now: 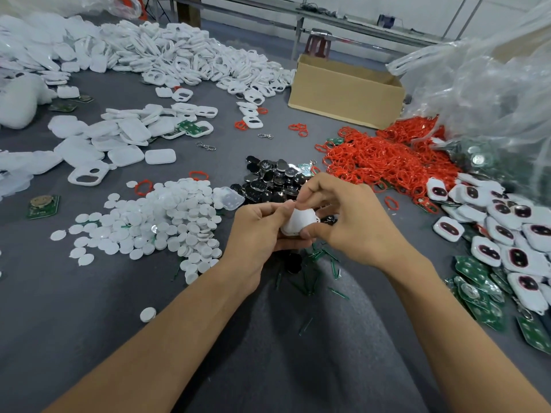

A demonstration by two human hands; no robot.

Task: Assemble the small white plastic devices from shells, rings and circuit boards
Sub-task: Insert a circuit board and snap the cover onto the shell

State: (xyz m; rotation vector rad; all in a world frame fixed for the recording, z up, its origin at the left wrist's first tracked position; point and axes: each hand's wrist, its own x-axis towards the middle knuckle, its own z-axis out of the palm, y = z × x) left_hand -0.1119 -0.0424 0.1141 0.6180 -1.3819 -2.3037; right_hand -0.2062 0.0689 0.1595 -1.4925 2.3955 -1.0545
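**White plastic shell pinched between two hands**

Nearest us, two bare forearms reach out over the grey counter (pixel 89 308). A lone white disc (pixel 148 314) lies beside the left forearm. Above the middle of the counter we see the left hand (pixel 256 234) and the right hand (pixel 351 222) meeting around one white shell (pixel 298 223). The left hand cups it from below with its thumb pressed on top. The right hand's fingers are curled, pinching the shell's upper edge and near corner. What sits inside the shell we cannot tell.

Under the hands lie thin green slivers (pixel 313 278). To the left spreads a heap of white discs (pixel 167 216), and just beyond the hands sits a pile of glossy black pieces (pixel 268 180). At the right edge we find green circuit boards (pixel 477 290) and, above them, assembled devices (pixel 507 234) with dark windows.

Farther out, a heap of red rings (pixel 387 156) lies right of centre, and loose white shells and frames (pixel 119 138) lie to the left, with a metal clasp (pixel 206 146) between them. Beyond stand a cardboard box (pixel 343 90), a clear plastic bag (pixel 492 84) and a long bank of white frames (pixel 185 58).
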